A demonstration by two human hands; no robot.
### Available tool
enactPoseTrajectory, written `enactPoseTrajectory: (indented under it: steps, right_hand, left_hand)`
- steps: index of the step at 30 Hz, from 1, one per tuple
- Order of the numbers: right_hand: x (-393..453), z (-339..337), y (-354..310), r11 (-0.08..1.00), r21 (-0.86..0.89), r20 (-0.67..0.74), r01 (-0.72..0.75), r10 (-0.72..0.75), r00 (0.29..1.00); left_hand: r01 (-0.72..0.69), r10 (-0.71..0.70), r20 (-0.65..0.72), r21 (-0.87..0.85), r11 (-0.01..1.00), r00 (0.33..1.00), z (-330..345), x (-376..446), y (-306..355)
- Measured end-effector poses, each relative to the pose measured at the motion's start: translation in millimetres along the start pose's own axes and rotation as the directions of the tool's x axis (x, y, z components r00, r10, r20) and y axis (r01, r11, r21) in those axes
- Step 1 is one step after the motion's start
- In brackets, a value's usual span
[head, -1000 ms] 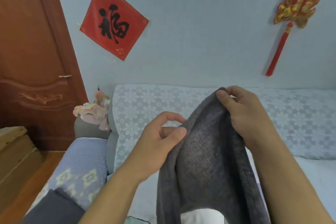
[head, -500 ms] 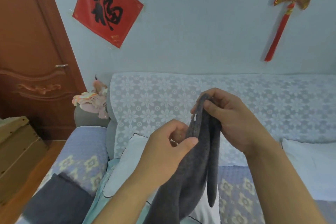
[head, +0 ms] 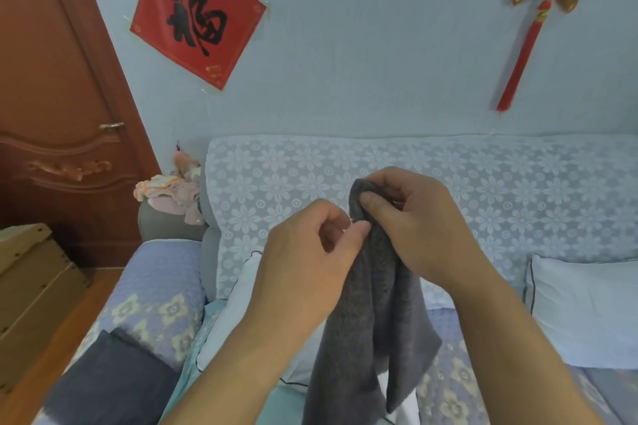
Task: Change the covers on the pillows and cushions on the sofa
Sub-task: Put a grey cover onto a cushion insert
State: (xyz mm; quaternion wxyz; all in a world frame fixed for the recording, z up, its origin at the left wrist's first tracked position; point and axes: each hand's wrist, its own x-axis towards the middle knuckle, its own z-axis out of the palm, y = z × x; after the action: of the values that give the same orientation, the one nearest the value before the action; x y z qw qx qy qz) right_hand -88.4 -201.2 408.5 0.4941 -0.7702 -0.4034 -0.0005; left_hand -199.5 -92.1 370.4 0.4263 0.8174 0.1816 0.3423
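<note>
Grey cover hanging long axis vertical, top edge pinched by right hand fingers; left hand thumb and forefinger nipping its edge beside.

a red square paper sign hangs tilted on the far wall, left of centre, beside the door. it bears one large black brush character, 福. small gold print near its lower corner is too small to read.

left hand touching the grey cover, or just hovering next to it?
Touching. The head view shows the left hand with its thumb tip pressed on the edge of the grey cover, just below where the right hand pinches its top.
</note>
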Motion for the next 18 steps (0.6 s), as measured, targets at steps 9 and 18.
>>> enactPoseTrajectory:
  steps: [9,18]
  right_hand:
    - [21.0,-41.1,-20.5,0.986,0.133,0.098,0.098,-0.111,0.989]
    - [22.7,-47.8,-33.9,0.996,-0.057,0.215,0.067,-0.053,0.975]
  left_hand:
    - [0.345,-0.163,0.456,-0.351,0.87,0.875,-43.7,41.9,31.4]
    - [0.368,-0.173,0.473,-0.358,0.858,0.864,-34.4,60.4,42.4]
